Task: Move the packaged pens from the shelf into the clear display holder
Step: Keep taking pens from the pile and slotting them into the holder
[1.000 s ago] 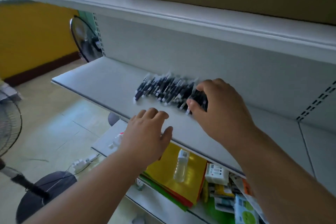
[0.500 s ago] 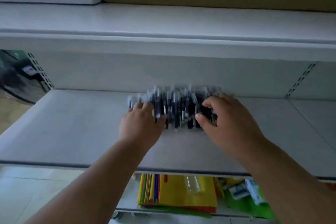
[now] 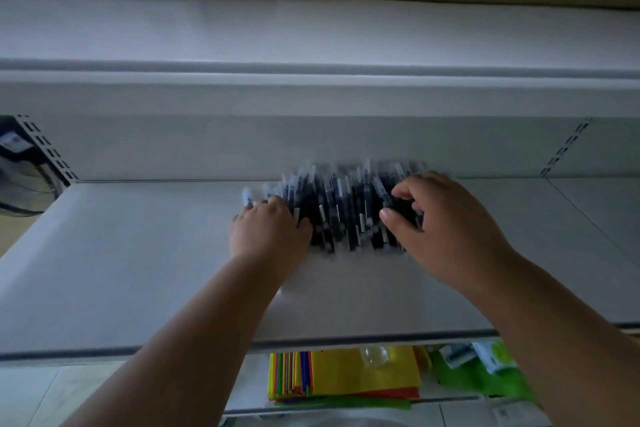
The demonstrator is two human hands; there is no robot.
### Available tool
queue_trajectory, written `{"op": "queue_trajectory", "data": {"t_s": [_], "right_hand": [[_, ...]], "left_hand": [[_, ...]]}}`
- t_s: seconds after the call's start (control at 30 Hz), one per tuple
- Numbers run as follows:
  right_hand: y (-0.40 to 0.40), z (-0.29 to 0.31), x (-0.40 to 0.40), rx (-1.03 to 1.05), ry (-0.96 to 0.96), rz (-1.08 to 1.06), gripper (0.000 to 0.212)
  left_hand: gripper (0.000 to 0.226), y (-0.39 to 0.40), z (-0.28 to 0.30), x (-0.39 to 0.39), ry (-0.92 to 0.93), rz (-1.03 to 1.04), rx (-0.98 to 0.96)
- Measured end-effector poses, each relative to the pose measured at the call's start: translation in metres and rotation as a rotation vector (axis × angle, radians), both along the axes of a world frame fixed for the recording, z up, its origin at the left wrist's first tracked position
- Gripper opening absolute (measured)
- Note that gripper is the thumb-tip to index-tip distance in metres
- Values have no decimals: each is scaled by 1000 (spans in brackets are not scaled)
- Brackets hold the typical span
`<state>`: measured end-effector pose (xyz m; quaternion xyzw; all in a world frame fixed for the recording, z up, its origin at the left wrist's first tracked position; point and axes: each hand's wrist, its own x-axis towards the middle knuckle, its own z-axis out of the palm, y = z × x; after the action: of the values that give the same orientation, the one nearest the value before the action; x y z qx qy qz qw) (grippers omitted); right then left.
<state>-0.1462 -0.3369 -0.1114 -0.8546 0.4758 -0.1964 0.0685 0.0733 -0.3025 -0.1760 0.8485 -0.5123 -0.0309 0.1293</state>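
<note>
Both hands have closed in on the pens since a second ago, when the left hand hovered near the shelf's front edge and only the right hand was at the pile. Now they bracket the pile from its two ends.

The left hand rests at the pile's left end, fingers curled down against the outermost pens; whether it grips any of them I cannot tell, since the fingertips are hidden. The right hand sits over the right end, thumb and curled fingers pinching into the pens there.

The pens lie in a dark, blurred heap toward the back edge of the shelf, close to the rear wall, roughly midway along it. No clear holder shows anywhere in view.

This looks like the gathering step: squeezing the loose heap together so it can be lifted as one bundle. Nothing has left the shelf yet, so the task is at its start. A two-sided squeeze on slick wrapped pens could let the middle ones slip out when lifted.

On the lower shelf lie coloured paper and a small bottle.
</note>
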Motion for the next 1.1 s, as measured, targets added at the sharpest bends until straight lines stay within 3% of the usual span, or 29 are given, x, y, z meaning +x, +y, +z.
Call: {"op": "queue_trajectory", "data": {"t_s": [0.3,0.4,0.53,0.67,0.87,1.1], "right_hand": [[-12,-10,-2,-14,-49,-35,30],[-19,-15,-3,-3,-80,-63,30],[-29,-26,-4,69,-44,-111,29],[-34,-34,2,199,60,-173,33],[-43,-36,11,281,145,-174,37],[-35,-31,-5,382,-167,-161,30]], "left_hand": [[34,3,-5,12,91,0,-110],[32,16,-1,7,148,-32,-265],[27,37,4,-7,451,-174,-523],[22,56,4,-26,776,-377,-590],[18,61,2,-26,1008,-445,-640],[10,70,10,-43,1220,-352,-646]]}}
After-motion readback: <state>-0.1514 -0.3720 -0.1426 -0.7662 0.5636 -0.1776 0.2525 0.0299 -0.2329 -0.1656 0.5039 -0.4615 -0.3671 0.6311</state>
